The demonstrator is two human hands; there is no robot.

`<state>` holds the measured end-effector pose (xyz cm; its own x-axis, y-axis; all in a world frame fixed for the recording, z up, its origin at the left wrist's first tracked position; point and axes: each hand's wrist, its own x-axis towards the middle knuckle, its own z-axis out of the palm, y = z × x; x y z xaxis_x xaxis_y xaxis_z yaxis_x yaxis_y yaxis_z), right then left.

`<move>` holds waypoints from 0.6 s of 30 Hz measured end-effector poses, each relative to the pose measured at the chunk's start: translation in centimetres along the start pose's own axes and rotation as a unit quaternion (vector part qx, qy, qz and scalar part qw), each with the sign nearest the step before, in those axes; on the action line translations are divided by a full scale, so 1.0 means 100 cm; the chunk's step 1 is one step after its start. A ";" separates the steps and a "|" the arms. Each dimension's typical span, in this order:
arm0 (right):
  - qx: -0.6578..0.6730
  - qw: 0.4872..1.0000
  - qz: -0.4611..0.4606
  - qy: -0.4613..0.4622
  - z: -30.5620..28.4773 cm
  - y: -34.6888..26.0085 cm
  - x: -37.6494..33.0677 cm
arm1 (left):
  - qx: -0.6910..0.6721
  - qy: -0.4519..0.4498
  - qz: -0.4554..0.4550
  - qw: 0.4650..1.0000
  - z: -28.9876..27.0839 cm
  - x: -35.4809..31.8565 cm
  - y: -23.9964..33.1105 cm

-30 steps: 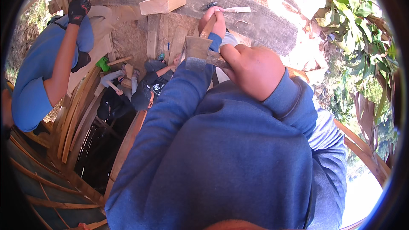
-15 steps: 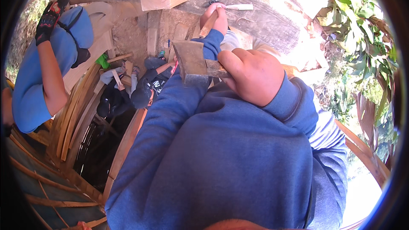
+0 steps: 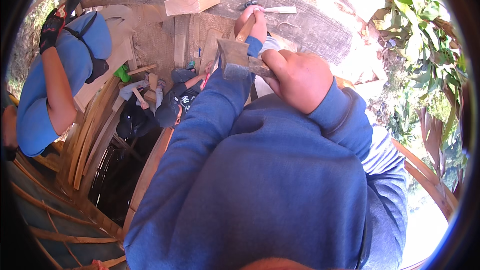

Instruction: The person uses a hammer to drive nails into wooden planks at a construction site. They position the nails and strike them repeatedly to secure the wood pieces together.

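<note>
- The right hand [image 3: 302, 82] is closed around the short wooden haft of a grey steel axe head [image 3: 235, 60], left of that fist and above the left forearm.
- The haft runs left to right; the flared edge faces far, the blunt poll near.
- The left hand [image 3: 258, 27] grips a slim brown wooden tool handle [image 3: 245, 31], its long axis running near to far, toward the weathered grey plank [image 3: 317, 27].
</note>
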<state>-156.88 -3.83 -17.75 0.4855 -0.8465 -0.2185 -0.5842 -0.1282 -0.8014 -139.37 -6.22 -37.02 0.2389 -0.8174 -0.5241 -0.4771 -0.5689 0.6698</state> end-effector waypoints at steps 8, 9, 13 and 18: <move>0.001 1.000 0.004 -0.005 0.001 0.002 0.001 | 0.021 0.008 0.039 0.999 -0.001 0.001 0.008; 0.004 1.000 0.011 0.001 0.007 0.006 0.002 | 0.021 0.009 0.037 0.999 -0.002 0.000 0.007; 0.016 1.000 -0.007 -0.014 0.002 0.005 0.003 | 0.011 0.012 0.037 0.999 0.000 0.003 0.012; 0.033 0.999 -0.021 0.005 0.012 0.014 0.002 | 0.002 0.025 0.048 0.999 0.001 0.002 0.010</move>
<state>-156.80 -3.58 -19.60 0.5019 -0.8465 -0.1775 -0.5189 -0.1305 -0.8448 -139.93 -6.97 -36.53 0.2346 -0.8715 -0.4308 -0.5034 -0.4880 0.7131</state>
